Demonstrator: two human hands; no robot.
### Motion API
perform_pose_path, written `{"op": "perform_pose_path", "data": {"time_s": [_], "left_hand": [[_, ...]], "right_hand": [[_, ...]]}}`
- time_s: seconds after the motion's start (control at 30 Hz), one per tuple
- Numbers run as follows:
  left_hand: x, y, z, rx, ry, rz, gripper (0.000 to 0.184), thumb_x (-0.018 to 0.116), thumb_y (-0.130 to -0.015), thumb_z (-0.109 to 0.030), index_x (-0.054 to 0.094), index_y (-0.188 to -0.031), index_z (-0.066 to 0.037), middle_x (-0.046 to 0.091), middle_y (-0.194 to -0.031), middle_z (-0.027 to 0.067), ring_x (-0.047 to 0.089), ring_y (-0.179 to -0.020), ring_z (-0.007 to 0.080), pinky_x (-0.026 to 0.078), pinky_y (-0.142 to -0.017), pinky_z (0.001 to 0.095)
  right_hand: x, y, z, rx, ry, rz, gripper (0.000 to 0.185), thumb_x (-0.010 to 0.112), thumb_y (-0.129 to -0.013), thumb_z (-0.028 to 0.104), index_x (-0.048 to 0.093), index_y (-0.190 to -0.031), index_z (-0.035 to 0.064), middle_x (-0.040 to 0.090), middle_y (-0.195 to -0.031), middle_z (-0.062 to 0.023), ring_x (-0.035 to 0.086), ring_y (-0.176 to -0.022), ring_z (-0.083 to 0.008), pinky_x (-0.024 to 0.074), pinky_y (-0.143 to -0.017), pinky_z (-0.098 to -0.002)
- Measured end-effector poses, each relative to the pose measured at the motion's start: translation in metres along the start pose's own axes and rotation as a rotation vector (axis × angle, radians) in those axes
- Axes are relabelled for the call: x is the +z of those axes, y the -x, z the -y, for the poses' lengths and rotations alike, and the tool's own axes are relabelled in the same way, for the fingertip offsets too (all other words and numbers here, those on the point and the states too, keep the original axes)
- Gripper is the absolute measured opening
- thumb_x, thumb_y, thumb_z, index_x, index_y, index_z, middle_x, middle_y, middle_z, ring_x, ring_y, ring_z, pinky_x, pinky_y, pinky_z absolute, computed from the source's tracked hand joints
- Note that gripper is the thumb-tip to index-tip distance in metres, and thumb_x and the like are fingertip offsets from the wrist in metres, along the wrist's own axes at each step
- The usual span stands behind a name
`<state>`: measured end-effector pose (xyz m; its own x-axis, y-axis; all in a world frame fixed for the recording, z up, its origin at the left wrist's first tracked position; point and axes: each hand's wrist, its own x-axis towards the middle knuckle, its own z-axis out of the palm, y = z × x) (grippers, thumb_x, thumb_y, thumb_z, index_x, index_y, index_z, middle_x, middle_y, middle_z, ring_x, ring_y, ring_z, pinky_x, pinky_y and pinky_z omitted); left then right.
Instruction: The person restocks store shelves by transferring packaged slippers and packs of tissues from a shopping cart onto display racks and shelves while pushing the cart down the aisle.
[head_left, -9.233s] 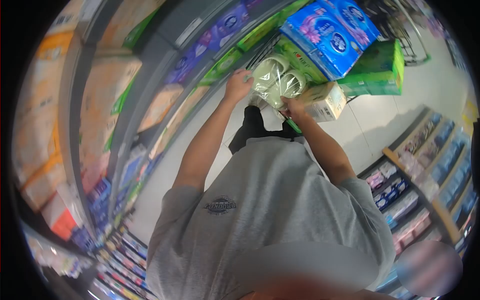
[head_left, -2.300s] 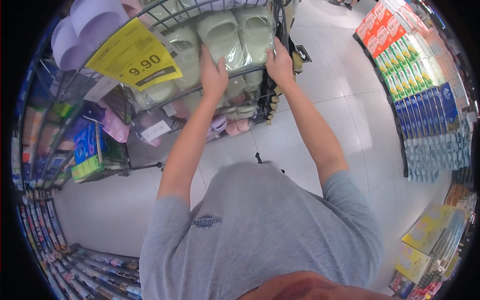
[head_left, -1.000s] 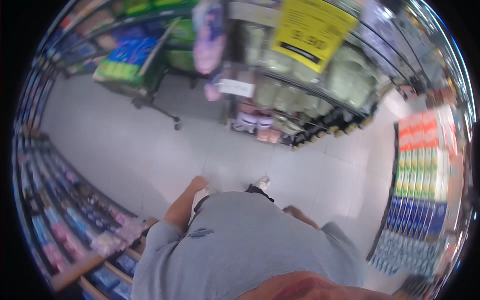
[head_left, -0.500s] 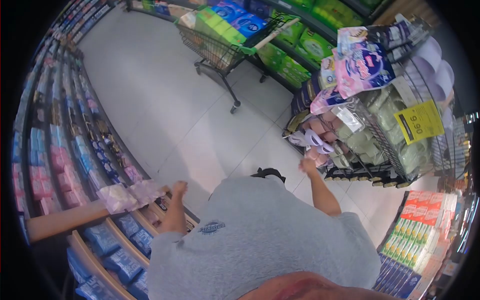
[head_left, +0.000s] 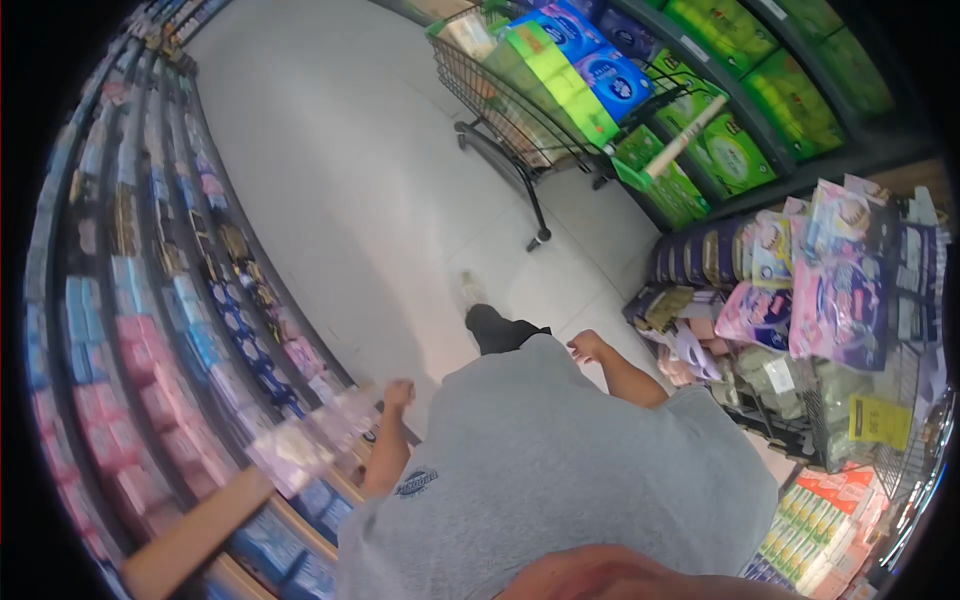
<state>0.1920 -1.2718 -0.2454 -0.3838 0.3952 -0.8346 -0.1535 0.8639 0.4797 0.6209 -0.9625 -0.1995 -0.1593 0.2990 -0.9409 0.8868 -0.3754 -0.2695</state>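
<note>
My left hand hangs beside my body with the fingers loosely curled and nothing visible in them. It is nearest to a clear-wrapped pale package at the end of the left shelf, a little apart from it. My right hand is also curled, with no object showing in it. A wire display basket holding wrapped slippers and pink-and-purple packs stands to its right. The hand does not touch the basket. Below me a dark trouser leg and a blurred shoe point forward.
A shopping cart loaded with green and blue tissue packs stands ahead, beside shelves of green packs. Long shelves of pink and blue packages line the left. Stacked boxes are at lower right. Pale floor tiles run between.
I have moved forward: the cart looks larger and closer, and the display basket has shifted right and down in view. Both hands have swung slightly; a leg and shoe now show ahead.
</note>
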Motion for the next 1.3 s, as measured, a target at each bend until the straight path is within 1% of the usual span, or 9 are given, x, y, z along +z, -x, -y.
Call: {"op": "perform_pose_path", "data": {"time_s": [0.17,0.33,0.57,0.67,0.73,0.9,1.07,1.2,1.3], "left_hand": [[-0.102,-0.006,-0.029,-0.243,0.172,-0.092,0.022,0.056,-0.082,-0.021,0.064,-0.085,-0.001,0.061,-0.063,0.0106,0.059,-0.049,0.0190,0.047,-0.041,0.0305],[-0.150,-0.067,-0.149,-0.120,0.278,-0.196,0.025,0.056,-0.085,-0.021,0.063,-0.097,0.000,0.065,-0.072,0.0088,0.059,-0.053,0.0167,0.045,-0.044,0.0271],[-0.160,-0.157,-0.345,0.080,0.129,0.076,0.030,0.057,-0.085,-0.022,0.060,-0.108,-0.002,0.066,-0.086,0.0095,0.062,-0.070,0.0181,0.048,-0.061,0.0303],[-0.183,-0.210,-0.404,0.101,-0.130,0.222,0.024,0.056,-0.088,-0.022,0.060,-0.105,-0.004,0.066,-0.088,0.0088,0.062,-0.072,0.0189,0.049,-0.064,0.0319],[-0.206,-0.246,-0.443,0.143,-0.260,0.268,0.029,0.058,-0.082,-0.020,0.062,-0.104,-0.002,0.065,-0.081,0.0085,0.062,-0.067,0.0176,0.047,-0.055,0.0289],[-0.264,-0.311,-0.531,0.216,-0.261,0.200,0.026,0.057,-0.081,-0.018,0.064,-0.099,0.000,0.064,-0.077,0.0084,0.060,-0.062,0.0154,0.045,-0.050,0.0268],[-0.261,-0.366,-0.612,0.177,-0.562,0.276,0.024,0.058,-0.080,-0.017,0.060,-0.100,-0.003,0.063,-0.077,0.0076,0.058,-0.059,0.0152,0.046,-0.050,0.0301],[-0.191,-0.401,-0.683,0.871,-0.873,0.156,0.046,0.064,-0.075,-0.023,0.059,-0.113,0.003,0.066,-0.092,0.0204,0.065,-0.086,0.0321,0.051,-0.077,0.0395],[-0.126,-0.376,-0.748,0.901,-0.794,0.296,0.057,0.065,-0.075,-0.023,0.051,-0.125,0.002,0.059,-0.115,0.0240,0.055,-0.111,0.0359,0.042,-0.097,0.0397]], "right_hand": [[-0.067,-0.101,0.086,-0.310,0.398,-0.148,0.018,0.052,-0.082,0.013,0.065,-0.090,0.0053,0.066,-0.073,-0.0102,0.064,-0.056,-0.0177,0.0534,-0.045,-0.0326],[-0.125,-0.067,0.273,-0.372,-0.242,-0.478,0.020,0.058,-0.081,0.020,0.065,-0.077,0.0023,0.064,-0.070,-0.0081,0.060,-0.055,-0.0150,0.0453,-0.046,-0.0293],[-0.137,-0.057,0.405,-0.541,-0.409,-0.543,0.016,0.056,-0.080,0.012,0.065,-0.082,-0.0008,0.063,-0.069,-0.0063,0.059,-0.056,-0.0147,0.0482,-0.052,-0.0288],[-0.120,-0.084,0.383,-0.457,-0.409,-0.552,0.018,0.055,-0.081,0.014,0.065,-0.080,-0.0016,0.064,-0.068,-0.0077,0.062,-0.057,-0.0166,0.0490,-0.052,-0.0305],[-0.105,-0.117,0.344,-0.327,0.082,-0.548,0.022,0.055,-0.083,0.017,0.064,-0.076,-0.0012,0.065,-0.068,-0.0091,0.064,-0.059,-0.0188,0.0504,-0.051,-0.0328],[-0.064,-0.041,0.365,0.246,-0.544,-0.438,0.025,0.058,-0.086,0.023,0.063,-0.096,0.0008,0.067,-0.080,-0.0115,0.065,-0.062,-0.0204,0.0526,-0.053,-0.0357],[-0.058,-0.022,0.365,0.179,-0.922,-0.654,0.027,0.061,-0.083,0.021,0.062,-0.104,0.0037,0.066,-0.083,-0.0110,0.066,-0.070,-0.0200,0.0529,-0.056,-0.0345],[-0.073,-0.013,0.350,0.264,-0.958,-1.008,0.025,0.061,-0.082,0.020,0.064,-0.102,0.0046,0.064,-0.080,-0.0089,0.062,-0.067,-0.0195,0.0511,-0.054,-0.0338],[-0.095,-0.010,0.314,0.353,-1.185,-1.342,0.024,0.053,-0.088,0.027,0.063,-0.091,0.0050,0.058,-0.070,-0.0057,0.057,-0.062,-0.0169,0.0470,-0.050,-0.0330]]}}
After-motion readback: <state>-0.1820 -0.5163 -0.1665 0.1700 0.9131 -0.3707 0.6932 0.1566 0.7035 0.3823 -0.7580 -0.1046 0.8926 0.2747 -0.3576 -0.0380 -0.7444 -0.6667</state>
